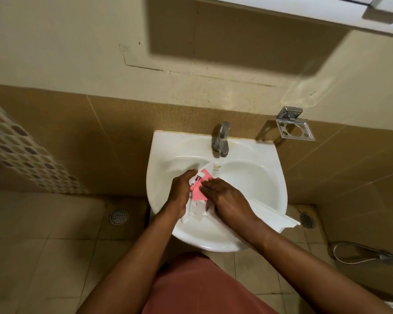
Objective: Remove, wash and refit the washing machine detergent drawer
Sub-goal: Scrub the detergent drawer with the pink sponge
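Observation:
The white detergent drawer (pixel 270 211) lies across the white washbasin (pixel 254 175), its front panel sticking out past the basin's right rim. My left hand (pixel 179 193) holds the drawer's left side, fingers along its edge. My right hand (pixel 225 198) lies flat over the drawer's compartments, fingers pressing on a pink cloth or sponge (pixel 200 186) inside it. The drawer's middle is hidden under both hands. I cannot make out any water running from the chrome tap (pixel 220 139).
A chrome holder (pixel 295 128) is fixed to the tiled wall right of the tap. A white cabinet (pixel 304 12) hangs above. Floor drains (pixel 119 216) sit left and right of the basin, and a hose sprayer (pixel 368 254) lies on the floor at right.

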